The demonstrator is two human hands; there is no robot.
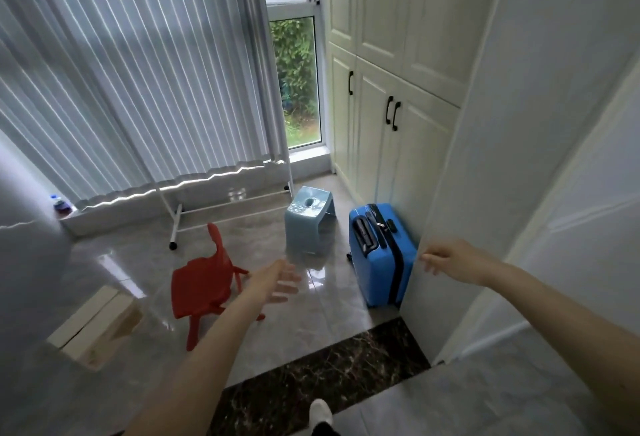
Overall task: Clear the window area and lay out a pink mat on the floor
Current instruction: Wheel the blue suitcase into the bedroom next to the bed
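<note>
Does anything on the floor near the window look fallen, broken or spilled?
Nothing stands out. The red chair, the pale blue stool and the blue suitcase all stand upright on the tiles, and no spill shows.
</note>
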